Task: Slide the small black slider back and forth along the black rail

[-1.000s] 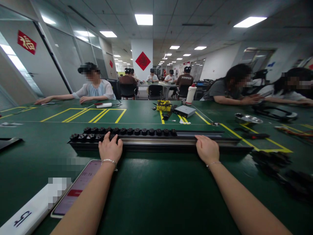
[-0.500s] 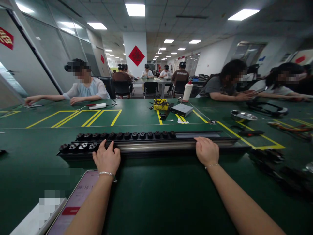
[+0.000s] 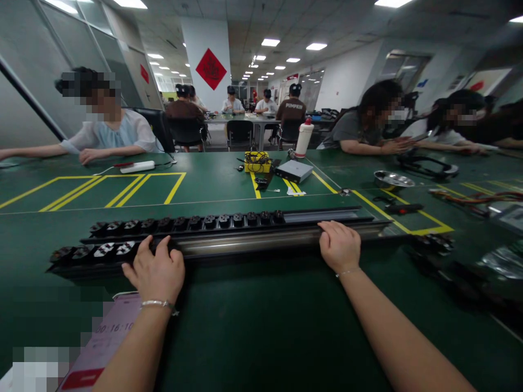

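A long black channel with a bare metal inner face lies across the green table in front of me. Several black socket modules sit in its left end. My left hand grips the near edge beside these modules, fingers bent over the rim and slightly apart. Farther right, my right hand has its fingers curled over the same channel. The undersides of both grips are hidden. Just behind lies a second black channel, parallel to it, with a row of socket modules filling all but its right part.
A phone showing a timer lies by my left forearm. Ahead are a yellow box with cables, a grey box and a white bottle. A metal bowl and dark parts stand right. People sit around the table.
The view has turned a little to the right and tilted, so things appear farther left. Both hands keep their places on the near channel.
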Motion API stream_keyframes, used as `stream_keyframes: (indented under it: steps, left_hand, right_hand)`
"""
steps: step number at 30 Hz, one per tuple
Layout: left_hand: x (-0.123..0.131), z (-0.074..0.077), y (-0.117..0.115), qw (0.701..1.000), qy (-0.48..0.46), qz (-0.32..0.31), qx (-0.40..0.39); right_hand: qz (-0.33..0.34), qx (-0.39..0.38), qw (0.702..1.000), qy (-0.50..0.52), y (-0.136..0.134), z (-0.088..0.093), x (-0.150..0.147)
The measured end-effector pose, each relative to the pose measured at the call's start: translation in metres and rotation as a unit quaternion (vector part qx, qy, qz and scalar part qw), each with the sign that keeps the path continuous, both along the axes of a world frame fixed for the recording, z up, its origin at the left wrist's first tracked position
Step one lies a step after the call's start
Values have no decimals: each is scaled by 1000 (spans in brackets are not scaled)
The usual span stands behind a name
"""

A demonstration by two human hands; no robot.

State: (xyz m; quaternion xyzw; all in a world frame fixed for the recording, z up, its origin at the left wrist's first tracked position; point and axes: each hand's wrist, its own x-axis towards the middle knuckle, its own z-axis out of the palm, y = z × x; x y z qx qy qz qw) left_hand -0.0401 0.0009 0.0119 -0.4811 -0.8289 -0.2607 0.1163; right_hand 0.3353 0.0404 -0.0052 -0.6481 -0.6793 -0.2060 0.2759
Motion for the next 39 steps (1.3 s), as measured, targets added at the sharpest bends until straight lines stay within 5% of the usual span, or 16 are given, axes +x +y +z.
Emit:
stream_keyframes:
  steps: [6, 17, 26, 39]
  left_hand:
    - [-1, 3, -3, 1000, -7, -9, -16]
    - [-6, -4, 3, 998, 35, 34, -35]
    - [-6, 7, 0, 995, 0, 31, -92]
    - [-7, 4, 0, 998, -8, 4, -66]
  right_hand:
    - [50, -32, 998, -14, -4, 2, -5]
    - [32, -44, 998, 44, -3, 5, -16]
    - [21, -50, 996, 70, -3, 5, -17]
    - [6, 16, 997, 81, 3, -4, -19]
